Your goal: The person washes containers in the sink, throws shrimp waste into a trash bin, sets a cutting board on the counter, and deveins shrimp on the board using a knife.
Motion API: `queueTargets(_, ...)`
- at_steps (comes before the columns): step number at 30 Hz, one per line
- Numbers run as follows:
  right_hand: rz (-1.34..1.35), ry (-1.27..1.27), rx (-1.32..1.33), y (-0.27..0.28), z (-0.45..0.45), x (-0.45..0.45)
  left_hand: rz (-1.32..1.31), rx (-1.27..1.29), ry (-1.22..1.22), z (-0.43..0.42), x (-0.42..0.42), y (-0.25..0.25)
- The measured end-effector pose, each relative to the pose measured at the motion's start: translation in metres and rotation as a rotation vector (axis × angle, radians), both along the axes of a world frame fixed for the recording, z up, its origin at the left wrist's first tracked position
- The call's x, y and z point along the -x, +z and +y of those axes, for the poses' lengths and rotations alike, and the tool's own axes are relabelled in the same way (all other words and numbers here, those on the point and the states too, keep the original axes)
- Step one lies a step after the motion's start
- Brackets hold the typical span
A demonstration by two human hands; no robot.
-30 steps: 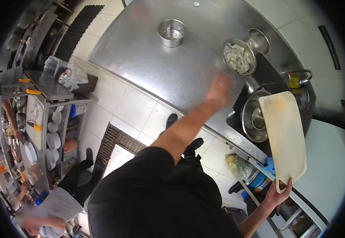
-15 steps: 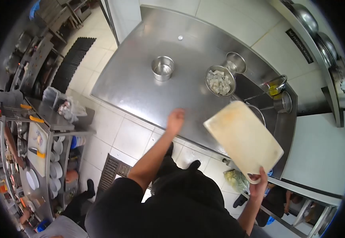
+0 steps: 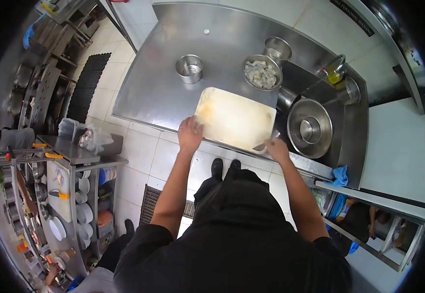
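Observation:
A white cutting board [image 3: 234, 119] with yellowish stains lies at the front edge of the steel counter, partly past the edge. My left hand [image 3: 190, 135] grips its left side, the fingers slightly blurred. At the near right corner, by the handle hole, my right hand [image 3: 277, 149] has its fingers closed on the board. A small greyish blur beside those fingers cannot be made out. Beyond the board stands a steel bowl [image 3: 247, 78] of pale, chunky pieces [image 3: 261, 74]. An open steel pot [image 3: 189, 69] sits behind the board's left end.
Right of the board, a sink [image 3: 337, 154] holds a large steel basin [image 3: 326, 119] with a smaller bowl inside. Another steel container [image 3: 278, 49] stands behind the chunks. A blue cloth [image 3: 340, 176] hangs at the sink's front corner. Left is a shelf rack [image 3: 78, 168]; other people are nearby.
The board has moved left from over the sink side, turned level, and come down onto the counter edge. My left hand, free before, now grips it. The view has shifted, showing the basin.

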State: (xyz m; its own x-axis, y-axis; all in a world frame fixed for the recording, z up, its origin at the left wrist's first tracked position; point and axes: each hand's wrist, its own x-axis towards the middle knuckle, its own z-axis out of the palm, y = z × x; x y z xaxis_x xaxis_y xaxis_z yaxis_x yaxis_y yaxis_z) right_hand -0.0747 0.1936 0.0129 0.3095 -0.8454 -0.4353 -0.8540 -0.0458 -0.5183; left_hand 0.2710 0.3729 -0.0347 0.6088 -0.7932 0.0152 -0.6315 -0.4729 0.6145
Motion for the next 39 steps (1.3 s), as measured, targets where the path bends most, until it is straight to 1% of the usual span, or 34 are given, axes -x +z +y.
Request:
queueTargets(1,0.15,0.147,0.152,0.004,0.001,0.0,-0.059,-0.094,0.005,-0.001,0.017,0.009)
queueTargets(2,0.207,0.164,0.1,0.009,-0.002,0.0,-0.12,-0.186,0.011,-0.002,0.034,0.018)
queueTargets(3,0.191,0.202,0.197,0.003,-0.004,0.001,-0.184,-0.276,0.019,-0.004,0.045,0.021)
queueTargets(5,0.148,0.276,0.384,-0.009,-0.004,0.001,-0.163,-0.329,0.007,-0.006,0.052,0.015)
queueTargets(8,0.101,0.552,0.732,0.016,0.006,-0.012,-0.178,-0.357,0.001,-0.01,0.057,0.023)
queueTargets(10,0.114,0.321,0.55,0.003,0.004,-0.017,-0.153,-0.373,-0.012,-0.011,0.053,0.034)
queueTargets(11,0.121,0.206,0.457,-0.003,-0.001,-0.019,-0.121,-0.348,0.022,-0.015,0.05,0.034)
queueTargets(12,0.039,0.1,0.392,-0.016,-0.011,-0.016,-0.087,-0.322,0.057,-0.02,0.045,0.029)
queueTargets(13,-0.023,0.09,0.319,-0.019,-0.019,-0.012,-0.053,-0.299,0.093,-0.023,0.039,0.021)
queueTargets(14,-0.084,0.081,0.246,-0.024,-0.026,-0.007,-0.123,-0.304,0.106,-0.029,0.031,0.013)
queueTargets(15,-0.146,0.072,0.174,-0.024,-0.031,-0.003,-0.097,-0.37,0.113,-0.036,0.025,0.012)
queueTargets(16,-0.09,0.146,0.151,-0.018,-0.033,-0.003,-0.071,-0.434,0.12,-0.046,0.02,0.012)
queueTargets(17,-0.073,0.115,0.169,-0.02,-0.034,-0.005,-0.046,-0.491,0.129,-0.055,0.015,0.013)
queueTargets(18,-0.057,0.087,0.19,-0.027,-0.035,-0.008,-0.109,-0.49,0.141,-0.06,0.008,0.005)
queueTargets(19,-0.041,0.061,0.212,-0.03,-0.038,-0.009,0.015,-0.431,0.152,-0.059,0.001,0.011)
queueTargets(21,-0.23,0.035,0.216,-0.025,-0.054,0.001,0.257,-0.315,0.172,-0.057,-0.013,0.026)
queueTargets(22,-0.325,0.021,0.212,-0.017,-0.061,0.008,0.373,-0.217,0.231,-0.055,-0.009,0.046)
queueTargets(23,-0.433,0.037,0.104,0.002,-0.068,0.014,0.488,-0.174,0.202,-0.058,-0.01,0.07)
queueTargets(25,-0.617,-0.067,-0.41,0.052,-0.082,0.023,0.716,-0.079,0.15,-0.058,-0.02,0.116)
queueTargets(27,-1.071,-0.202,-0.759,0.06,-0.097,0.032,0.975,0.008,0.18,-0.063,-0.042,0.139)
queueTargets(28,-1.229,-0.164,-0.792,0.067,-0.1,0.033,1.105,0.059,0.194,-0.069,-0.05,0.148)
queueTargets(31,-1.07,-0.049,-0.528,0.069,-0.101,0.018,1.166,0.07,0.284,-0.089,-0.051,0.161)
queueTargets(32,-0.906,0.111,-0.263,0.044,-0.103,0.013,1.103,0.066,0.281,-0.094,-0.054,0.157)
queueTargets(35,-0.667,0.189,0.265,0.045,-0.098,-0.004,0.901,0.032,0.296,-0.111,-0.059,0.146)
queueTargets(36,-0.69,0.113,0.303,0.064,-0.094,-0.009,0.925,0.05,0.3,-0.115,-0.059,0.153)
queueTargets(38,-0.602,0.078,0.31,0.072,-0.099,-0.01,0.971,0.087,0.315,-0.12,-0.059,0.175)
queueTargets(39,-0.564,0.065,0.317,0.076,-0.104,-0.014,0.909,0.036,0.343,-0.12,-0.064,0.17)
